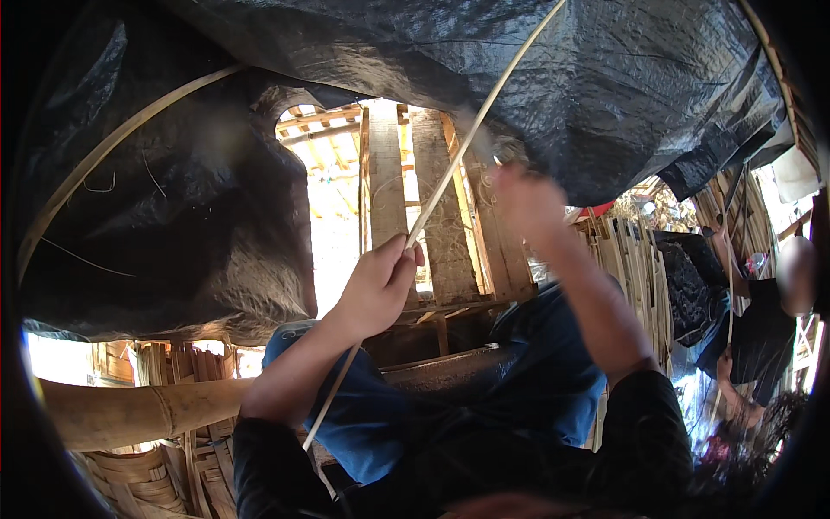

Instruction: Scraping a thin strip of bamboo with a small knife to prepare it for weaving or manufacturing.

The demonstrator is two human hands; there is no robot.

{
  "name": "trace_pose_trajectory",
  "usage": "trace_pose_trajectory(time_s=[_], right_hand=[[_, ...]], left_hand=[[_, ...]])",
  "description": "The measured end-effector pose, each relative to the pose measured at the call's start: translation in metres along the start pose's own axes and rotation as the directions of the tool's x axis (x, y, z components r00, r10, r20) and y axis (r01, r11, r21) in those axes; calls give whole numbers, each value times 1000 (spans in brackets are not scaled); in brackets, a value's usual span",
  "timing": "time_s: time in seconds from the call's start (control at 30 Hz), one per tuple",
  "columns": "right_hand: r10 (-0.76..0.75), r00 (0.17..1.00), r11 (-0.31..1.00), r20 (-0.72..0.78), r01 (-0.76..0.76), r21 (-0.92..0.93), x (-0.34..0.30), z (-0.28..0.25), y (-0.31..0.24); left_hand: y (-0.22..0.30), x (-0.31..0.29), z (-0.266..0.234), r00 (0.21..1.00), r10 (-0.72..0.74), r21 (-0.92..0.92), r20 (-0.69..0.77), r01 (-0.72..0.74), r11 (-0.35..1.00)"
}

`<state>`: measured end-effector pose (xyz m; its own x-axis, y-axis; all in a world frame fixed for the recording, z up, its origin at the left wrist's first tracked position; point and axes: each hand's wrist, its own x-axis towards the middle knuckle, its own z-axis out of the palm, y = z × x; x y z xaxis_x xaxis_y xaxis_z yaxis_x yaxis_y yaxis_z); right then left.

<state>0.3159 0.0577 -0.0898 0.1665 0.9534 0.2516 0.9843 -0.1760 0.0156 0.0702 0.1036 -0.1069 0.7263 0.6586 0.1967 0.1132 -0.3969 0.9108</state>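
A long, thin bamboo strip (pixel 474 130) slants from the top of the view down past my lap. My left hand (pixel 380 281) is closed around it, thumb and fingers pinching it about midway. To the right of the strip is my right hand (pixel 532 208), raised and smeared by motion. Its fingers look curled in, with a blurred greyish shape at their far side, too unclear to name. Fine curled shavings (pixel 445 221) seem to cling to the wooden boards (pixel 432 164) behind the strip.
Black plastic sheeting (pixel 605 95) hangs ahead and at left. A thick bamboo pole (pixel 147 411) lies at lower left, above woven baskets (pixel 143 476). Upright bamboo slats (pixel 635 277) stand at right; beyond them another person (pixel 761 329) in dark clothes holds a long strip.
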Motion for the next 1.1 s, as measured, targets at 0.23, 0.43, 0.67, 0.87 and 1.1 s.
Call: trace_pose_trajectory(time_s=[0.23,0.43,0.67,0.87,1.1], right_hand=[[-228,974,901,11,206,382,-34,13,-32],[19,1000,930,8,-20,368,-2,-7,-18],[-86,991,937,-98,114,331,8,-8,-3],[-152,985,956,-83,168,240,0,4,-5],[-222,973,951,-61,230,208,5,10,5]], left_hand=[[-3,-4,-3,983,-177,-44,51,179,983],[6,-3,-2,987,-159,15,15,159,987],[6,-10,2,996,-87,120,14,85,989],[3,-9,3,998,-57,126,9,56,991],[-1,-10,0,991,-126,31,34,125,992]])
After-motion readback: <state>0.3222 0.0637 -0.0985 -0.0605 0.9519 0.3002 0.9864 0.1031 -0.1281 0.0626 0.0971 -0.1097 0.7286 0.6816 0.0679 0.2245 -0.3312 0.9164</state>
